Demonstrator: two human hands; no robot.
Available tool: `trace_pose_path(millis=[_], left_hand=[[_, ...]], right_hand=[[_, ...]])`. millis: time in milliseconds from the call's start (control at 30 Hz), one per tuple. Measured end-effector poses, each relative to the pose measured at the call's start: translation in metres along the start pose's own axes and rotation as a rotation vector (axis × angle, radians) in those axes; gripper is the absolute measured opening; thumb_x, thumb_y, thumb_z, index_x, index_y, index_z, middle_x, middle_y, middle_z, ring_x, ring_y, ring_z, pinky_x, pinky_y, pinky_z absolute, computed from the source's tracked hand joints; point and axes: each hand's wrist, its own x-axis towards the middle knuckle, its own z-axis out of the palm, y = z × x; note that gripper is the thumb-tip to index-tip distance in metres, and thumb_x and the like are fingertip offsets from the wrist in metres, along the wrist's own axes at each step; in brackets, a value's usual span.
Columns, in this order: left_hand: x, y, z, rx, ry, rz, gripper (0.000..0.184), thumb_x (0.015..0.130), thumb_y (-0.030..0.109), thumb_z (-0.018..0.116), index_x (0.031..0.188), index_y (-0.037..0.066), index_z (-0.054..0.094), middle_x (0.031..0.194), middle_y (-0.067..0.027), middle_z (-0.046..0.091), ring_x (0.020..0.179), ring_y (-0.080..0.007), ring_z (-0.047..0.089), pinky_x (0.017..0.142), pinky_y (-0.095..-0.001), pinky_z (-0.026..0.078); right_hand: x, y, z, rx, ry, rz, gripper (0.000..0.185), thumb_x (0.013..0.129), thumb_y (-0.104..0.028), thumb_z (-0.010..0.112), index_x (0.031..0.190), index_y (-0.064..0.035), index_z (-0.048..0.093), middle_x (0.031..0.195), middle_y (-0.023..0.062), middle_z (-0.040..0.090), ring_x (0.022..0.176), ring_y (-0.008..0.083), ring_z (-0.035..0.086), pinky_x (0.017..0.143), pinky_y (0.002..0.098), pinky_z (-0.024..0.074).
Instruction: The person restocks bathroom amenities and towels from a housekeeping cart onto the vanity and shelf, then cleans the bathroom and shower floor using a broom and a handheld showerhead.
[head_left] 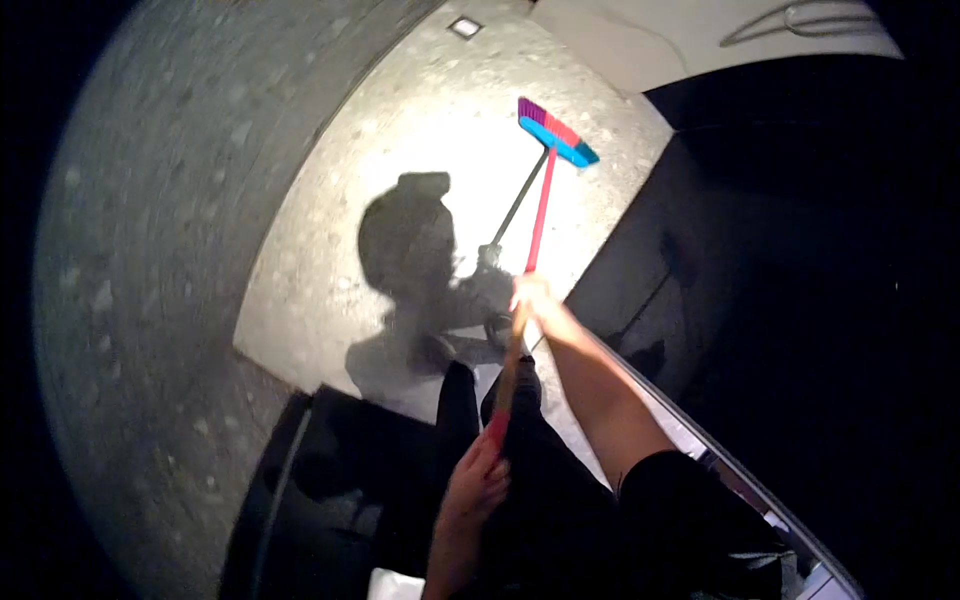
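A push-style broom [541, 215] with a pink-red handle reaches away from me, its blue head [553, 140] on the speckled floor. The bristles [560, 128] run from purple through coral-red to teal. My right hand [533, 294] is wrapped round the middle of the handle. Closer to my body, my left hand [478, 477] grips the handle near its top end. Between the two hands the stick looks brownish and a little blurred.
My shadow [408, 240] falls on the brightly lit floor [310, 260]. A dark glossy panel [760, 270] borders the right, and a black box-like surface [340, 490] stands at lower left. A speckled wall [150, 200] rises left. A cable [800, 25] lies at top right.
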Motion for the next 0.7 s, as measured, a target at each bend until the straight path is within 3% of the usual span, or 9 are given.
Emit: trace_pose_path(millis=[100,200,267,333,400,433,500,567,700], left_hand=[[-0.136,-0.004,-0.050,-0.034,0.181,-0.317,0.046,0.090,0.021,0.049,0.133,0.013,0.036,0.078,-0.0041,0.053,0.053,-0.0089,0.047,0.045,-0.0196,0.039],[-0.270,-0.017,0.008,-0.209,0.561,-0.322,0.050,0.093,0.032,0.042,0.135,0.007,0.035,0.128,-0.0088,0.046,0.109,-0.0190,0.049,0.089,-0.0305,0.041],[-0.263,-0.038,0.032,-0.251,0.543,-0.298,0.049,0.093,0.032,0.041,0.134,0.007,0.036,0.128,-0.0085,0.047,0.109,-0.0186,0.048,0.090,-0.0305,0.040],[-0.241,-0.080,0.039,-0.293,0.499,-0.256,0.046,0.093,0.030,0.040,0.133,0.007,0.039,0.127,-0.0079,0.047,0.109,-0.0178,0.048,0.092,-0.0305,0.038],[-0.213,-0.125,0.055,-0.350,0.463,-0.234,0.044,0.094,0.029,0.039,0.131,0.006,0.041,0.127,-0.0073,0.047,0.109,-0.0169,0.047,0.094,-0.0305,0.036],[-0.167,-0.133,0.055,-0.630,0.351,-0.491,0.050,0.089,0.024,0.049,0.135,0.014,0.032,0.070,-0.0020,0.048,0.048,-0.0093,0.043,0.039,-0.0208,0.034],[-0.074,-0.184,0.099,-0.500,0.289,-0.354,0.045,0.092,0.026,0.046,0.134,0.015,0.034,0.055,0.0028,0.035,0.040,-0.0070,0.032,0.034,-0.0211,0.026],[-0.038,-0.192,0.134,-0.662,0.084,-0.308,0.043,0.094,0.023,0.044,0.135,0.014,0.034,0.058,0.0026,0.038,0.041,-0.0059,0.033,0.035,-0.0191,0.028],[-0.125,-0.291,0.124,-0.449,0.312,-0.424,0.038,0.094,0.025,0.043,0.129,0.012,0.042,0.057,0.0030,0.041,0.039,-0.0060,0.034,0.034,-0.0199,0.026]], right_hand=[[-0.103,0.029,0.101,-0.252,0.401,0.329,0.018,0.075,-0.020,0.057,0.076,-0.0023,0.059,0.074,0.0133,0.062,0.067,0.0290,0.061,0.056,0.0379,0.0487],[-0.272,-0.018,0.141,0.023,-0.075,0.757,0.029,0.074,-0.007,0.056,0.100,-0.0008,0.045,0.085,0.0182,0.059,0.072,0.0308,0.062,0.056,0.0460,0.0496],[-0.298,-0.029,0.119,0.144,-0.198,0.806,0.029,0.075,-0.009,0.056,0.101,-0.0013,0.044,0.082,0.0164,0.058,0.065,0.0291,0.062,0.049,0.0422,0.0492],[-0.275,0.048,0.123,-0.169,0.063,0.270,0.027,0.076,-0.010,0.055,0.099,-0.0002,0.045,0.077,0.0172,0.057,0.061,0.0317,0.060,0.050,0.0426,0.0485],[-0.204,0.087,0.072,-0.187,0.182,0.178,0.021,0.076,-0.014,0.054,0.089,0.0025,0.050,0.076,0.0210,0.059,0.071,0.0357,0.061,0.064,0.0442,0.0489],[-0.142,0.127,0.033,-0.301,0.188,0.204,0.018,0.077,-0.017,0.054,0.084,0.0003,0.051,0.075,0.0177,0.060,0.070,0.0303,0.062,0.060,0.0443,0.0489],[-0.081,0.110,-0.100,0.185,-0.188,0.255,0.013,0.078,-0.019,0.051,0.075,-0.0067,0.054,0.064,0.0090,0.056,0.054,0.0212,0.055,0.047,0.0369,0.0450],[-0.065,0.086,-0.153,0.288,-0.076,0.318,0.015,0.076,-0.021,0.049,0.067,-0.0109,0.055,0.055,0.0047,0.053,0.042,0.0167,0.049,0.040,0.0318,0.0406],[-0.173,0.180,-0.105,-0.361,0.077,0.278,0.018,0.076,-0.021,0.052,0.068,-0.0046,0.053,0.055,0.0067,0.053,0.046,0.0224,0.054,0.044,0.0377,0.0447]])
